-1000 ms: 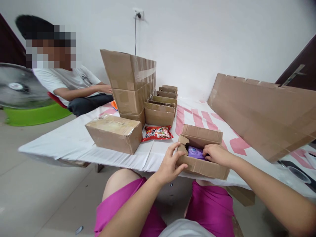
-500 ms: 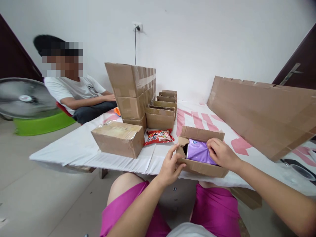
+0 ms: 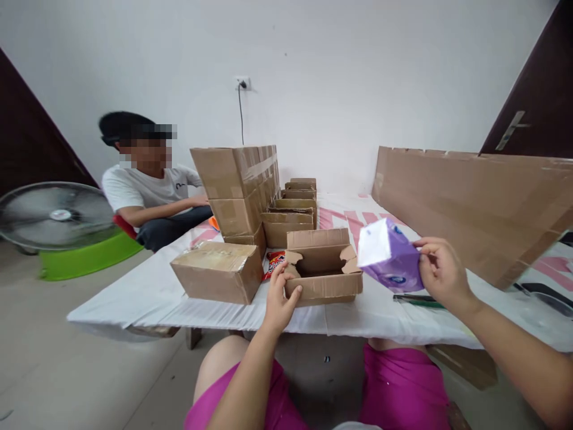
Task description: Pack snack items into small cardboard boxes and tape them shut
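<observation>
My left hand (image 3: 281, 294) grips the left end of an open cardboard box (image 3: 329, 287), thumb on its front wall and fingers at the left flap. The box stands near the table's front edge with its flaps up and a dark inside. In my right hand (image 3: 443, 270) is a purple pack (image 3: 394, 263) with a white end and blue marks, which looks like a soft tissue pack. My fingers pinch it by its right end. It is tilted above the table, right of the box. A red snack packet (image 3: 274, 263) lies partly hidden behind my left hand and the box.
A closed cardboard box (image 3: 217, 272) stands to the left. Behind it are stacked boxes (image 3: 237, 191) and a row of open boxes (image 3: 289, 226). A large cardboard sheet (image 3: 465, 209) leans at right. Green-handled tools (image 3: 418, 301) lie on the table. A person (image 3: 147, 191) sits at left.
My right hand has lifted the purple pack out of the box and moved it right. The box has shifted left with my left hand, now partly covering the red packet. The view has tilted.
</observation>
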Tool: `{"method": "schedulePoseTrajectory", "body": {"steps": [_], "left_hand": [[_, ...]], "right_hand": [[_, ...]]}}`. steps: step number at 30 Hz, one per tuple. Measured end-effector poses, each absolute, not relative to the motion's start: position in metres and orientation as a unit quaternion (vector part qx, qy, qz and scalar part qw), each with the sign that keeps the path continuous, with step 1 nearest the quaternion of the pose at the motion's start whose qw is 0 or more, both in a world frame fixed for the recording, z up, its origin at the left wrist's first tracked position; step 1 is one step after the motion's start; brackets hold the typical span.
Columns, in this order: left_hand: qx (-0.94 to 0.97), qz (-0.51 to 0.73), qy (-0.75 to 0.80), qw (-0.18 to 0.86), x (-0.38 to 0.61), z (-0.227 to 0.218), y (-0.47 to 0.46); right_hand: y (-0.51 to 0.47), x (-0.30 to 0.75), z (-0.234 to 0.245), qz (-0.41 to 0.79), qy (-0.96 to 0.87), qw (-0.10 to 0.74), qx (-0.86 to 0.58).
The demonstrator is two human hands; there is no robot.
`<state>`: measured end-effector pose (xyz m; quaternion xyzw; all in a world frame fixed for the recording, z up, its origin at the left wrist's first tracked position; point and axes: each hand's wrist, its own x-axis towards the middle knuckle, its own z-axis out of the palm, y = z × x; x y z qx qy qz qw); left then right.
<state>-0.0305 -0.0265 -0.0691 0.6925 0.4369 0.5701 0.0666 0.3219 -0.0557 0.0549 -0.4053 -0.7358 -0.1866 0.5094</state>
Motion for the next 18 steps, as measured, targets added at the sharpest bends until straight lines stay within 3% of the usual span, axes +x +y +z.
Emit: {"method": "schedulePoseTrajectory", "body": {"steps": [4, 6, 8, 14, 16, 18], "left_hand": [[0.698, 0.565, 0.438, 0.036, -0.02, -0.073, -0.027], [0.666, 0.598, 0.447, -0.017, -0.011, -0.063, -0.039], [0.65, 0.632, 0.422, -0.002, 0.001, -0.044, -0.054], [0.653, 0.566, 0.283, 0.416, 0.039, 0.033, -0.056], [0.596, 0.596, 0.256, 0.474, 0.042, 0.055, -0.036], [0.563, 0.618, 0.234, 0.497, 0.039, 0.073, -0.011]], "right_hand": [[-0.056, 0.322, 0.036, -0.165, -0.774, 0.468, -0.393], [-0.058, 0.32, 0.037, -0.153, -0.786, 0.456, -0.388], [-0.061, 0.314, 0.044, -0.148, -0.799, 0.445, -0.377], [-0.051, 0.272, 0.081, -0.127, -0.84, 0.436, -0.296], [-0.031, 0.259, 0.09, -0.071, -0.82, 0.482, -0.3], [-0.004, 0.248, 0.095, 0.08, -0.75, 0.554, -0.354]]}}
